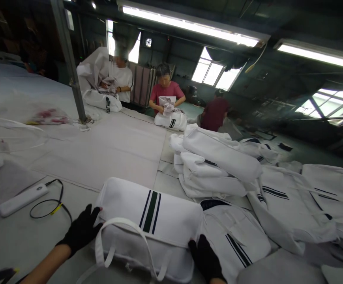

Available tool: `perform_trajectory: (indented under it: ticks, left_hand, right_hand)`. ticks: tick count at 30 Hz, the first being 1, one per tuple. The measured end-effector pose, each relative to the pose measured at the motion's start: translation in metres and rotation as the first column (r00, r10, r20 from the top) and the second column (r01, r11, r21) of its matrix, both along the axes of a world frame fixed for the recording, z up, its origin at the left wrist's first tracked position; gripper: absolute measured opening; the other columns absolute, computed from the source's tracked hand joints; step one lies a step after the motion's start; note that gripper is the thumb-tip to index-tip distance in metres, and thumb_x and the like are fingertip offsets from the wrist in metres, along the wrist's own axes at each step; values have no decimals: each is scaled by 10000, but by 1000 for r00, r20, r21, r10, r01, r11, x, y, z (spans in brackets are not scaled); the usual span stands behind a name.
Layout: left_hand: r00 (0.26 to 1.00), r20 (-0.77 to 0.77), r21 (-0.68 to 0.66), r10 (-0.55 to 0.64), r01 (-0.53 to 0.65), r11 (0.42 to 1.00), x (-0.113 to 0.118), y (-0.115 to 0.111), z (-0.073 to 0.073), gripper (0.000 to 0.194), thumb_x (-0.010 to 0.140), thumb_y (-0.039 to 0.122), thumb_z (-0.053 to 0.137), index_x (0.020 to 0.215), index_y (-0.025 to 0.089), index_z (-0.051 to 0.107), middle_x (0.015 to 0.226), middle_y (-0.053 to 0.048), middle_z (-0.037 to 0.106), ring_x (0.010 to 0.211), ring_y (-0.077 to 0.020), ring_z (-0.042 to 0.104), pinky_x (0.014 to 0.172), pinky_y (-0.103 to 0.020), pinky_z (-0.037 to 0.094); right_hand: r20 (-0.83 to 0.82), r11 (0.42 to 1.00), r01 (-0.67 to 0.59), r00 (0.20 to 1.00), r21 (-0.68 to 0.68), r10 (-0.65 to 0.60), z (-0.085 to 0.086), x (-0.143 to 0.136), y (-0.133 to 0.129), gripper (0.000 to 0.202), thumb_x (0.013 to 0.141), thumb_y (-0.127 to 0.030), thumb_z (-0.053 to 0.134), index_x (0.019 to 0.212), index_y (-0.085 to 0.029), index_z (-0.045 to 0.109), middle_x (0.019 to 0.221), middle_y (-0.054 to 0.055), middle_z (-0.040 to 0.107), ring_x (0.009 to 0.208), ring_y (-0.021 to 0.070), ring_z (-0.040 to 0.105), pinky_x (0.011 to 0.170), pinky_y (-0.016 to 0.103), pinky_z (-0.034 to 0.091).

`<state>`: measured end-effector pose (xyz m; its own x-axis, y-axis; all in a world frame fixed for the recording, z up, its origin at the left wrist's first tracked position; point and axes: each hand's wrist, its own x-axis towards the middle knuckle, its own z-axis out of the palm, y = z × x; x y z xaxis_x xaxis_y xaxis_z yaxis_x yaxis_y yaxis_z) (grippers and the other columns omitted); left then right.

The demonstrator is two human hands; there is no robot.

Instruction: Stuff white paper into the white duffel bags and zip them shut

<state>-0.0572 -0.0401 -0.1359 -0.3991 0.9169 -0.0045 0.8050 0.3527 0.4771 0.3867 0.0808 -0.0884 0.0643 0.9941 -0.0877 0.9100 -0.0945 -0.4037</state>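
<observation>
A white bag [174,209] with a dark green stripe between two navy stripes lies on the pale table at the bottom centre, its white strap looped over the near side. My left hand [82,228], in a black glove with bare fingertips, rests against the bag's left end with fingers apart. At the right end my right hand [206,258], gloved the same way, touches the lower corner, its fingers spread. Neither hand is wrapped round anything.
Stacked white bags [215,161] stand at the right, with more striped bags [289,201] beyond. A white power bank [23,200] with a black cable lies left. A metal post [70,59] rises from the table [115,146]. Several people stand across it, two handling white bags.
</observation>
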Motion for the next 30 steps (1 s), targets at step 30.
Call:
perform_trajectory:
  ticks: [30]
  left_hand:
    - [874, -13, 317, -485, 464, 827, 117, 123, 14, 564, 854, 302, 540, 1411, 264, 470, 1538, -87, 318, 1424, -342, 257, 1154, -616, 95]
  right_hand:
    - [276, 780, -501, 864, 376, 422, 133, -158, 59, 542, 966, -447, 376, 1423, -158, 415, 1462, 143, 419, 1391, 286, 328, 1129, 577, 206]
